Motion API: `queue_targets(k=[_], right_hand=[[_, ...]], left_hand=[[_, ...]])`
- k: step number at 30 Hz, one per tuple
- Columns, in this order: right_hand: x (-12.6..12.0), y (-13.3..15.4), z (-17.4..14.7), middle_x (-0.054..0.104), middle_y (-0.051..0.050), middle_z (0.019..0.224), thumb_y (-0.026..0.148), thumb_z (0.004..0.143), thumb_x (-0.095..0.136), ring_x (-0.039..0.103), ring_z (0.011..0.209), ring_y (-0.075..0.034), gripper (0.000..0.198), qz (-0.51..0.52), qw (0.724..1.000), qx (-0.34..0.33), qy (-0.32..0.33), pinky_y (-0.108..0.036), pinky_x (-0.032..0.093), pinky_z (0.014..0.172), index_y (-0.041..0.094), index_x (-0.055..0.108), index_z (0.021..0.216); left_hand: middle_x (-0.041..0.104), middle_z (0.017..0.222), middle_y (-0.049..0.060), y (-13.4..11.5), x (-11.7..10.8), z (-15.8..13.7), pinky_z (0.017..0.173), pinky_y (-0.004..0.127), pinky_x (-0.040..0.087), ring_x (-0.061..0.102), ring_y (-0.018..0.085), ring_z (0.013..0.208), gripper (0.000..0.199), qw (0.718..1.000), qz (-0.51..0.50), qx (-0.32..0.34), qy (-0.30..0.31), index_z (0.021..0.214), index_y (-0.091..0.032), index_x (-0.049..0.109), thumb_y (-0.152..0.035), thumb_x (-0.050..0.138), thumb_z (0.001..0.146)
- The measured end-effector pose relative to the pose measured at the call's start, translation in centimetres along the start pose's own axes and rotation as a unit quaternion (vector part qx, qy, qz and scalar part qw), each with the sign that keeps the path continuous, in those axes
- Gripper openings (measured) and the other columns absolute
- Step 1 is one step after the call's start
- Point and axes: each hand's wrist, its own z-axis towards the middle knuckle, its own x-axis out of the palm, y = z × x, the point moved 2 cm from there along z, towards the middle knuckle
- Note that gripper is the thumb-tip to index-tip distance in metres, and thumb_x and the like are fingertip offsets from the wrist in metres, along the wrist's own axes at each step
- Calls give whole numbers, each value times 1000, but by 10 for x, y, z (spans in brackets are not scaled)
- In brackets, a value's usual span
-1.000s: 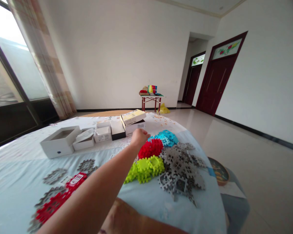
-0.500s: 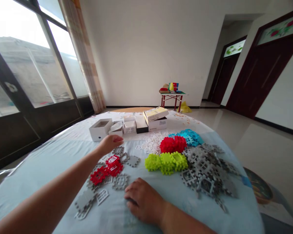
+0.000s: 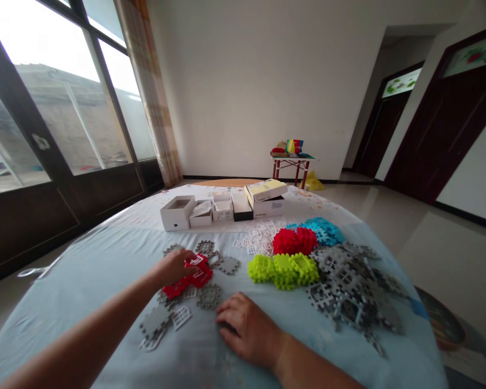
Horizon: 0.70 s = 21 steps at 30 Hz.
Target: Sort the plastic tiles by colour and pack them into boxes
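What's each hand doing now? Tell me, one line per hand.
Left hand: fingers on the red tiles; whether it grips them cannot be told.
Right hand: open, palm down on the cloth, holding nothing.

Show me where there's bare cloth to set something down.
Bare cloth lies left of the left hand toward the window side, and between the white boxes and the red pieces. The right side is crowded with grey pieces.
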Motion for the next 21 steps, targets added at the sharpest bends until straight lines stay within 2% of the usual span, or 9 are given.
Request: queue_targets(k=[6, 13, 18, 21], right_hand=[[0, 0, -1, 63, -7, 102, 20, 81, 55, 52, 97, -17, 20, -3, 1000, -2, -2, -28, 36, 92, 15, 63, 98], [0, 0, -1, 63, -8, 102, 20, 80, 55, 52, 98, -17, 20, -3, 1000, 1, 3, -28, 36, 92, 15, 63, 98], [1, 0, -2, 63, -8, 102, 20, 79, 56, 52, 98, -18, 21, -3, 1000, 1, 1, -28, 37, 92, 14, 64, 98], [0, 0, -2, 63, -8, 102, 20, 79, 56, 52, 98, -18, 22, -3, 1000, 4, 2, -28, 37, 92, 14, 64, 98]], left_hand=[[69, 84, 7, 2, 2, 11, 65, 28, 42, 61, 21, 75, 43, 999, 24, -43, -11, 87, -20, 67, -54, 45, 73], [69, 79, 5, 10, 7, 31, 65, 28, 41, 62, 21, 74, 37, 996, 46, -78, 18, 93, -19, 67, -37, 58, 61], [68, 76, 2, 15, 5, 36, 60, 25, 41, 61, 20, 70, 42, 996, 25, -69, 54, 91, -20, 67, -33, 66, 52], [66, 77, 3, 12, 0, 35, 61, 27, 41, 59, 20, 71, 41, 997, 18, -62, 42, 91, -18, 66, -31, 66, 52]])
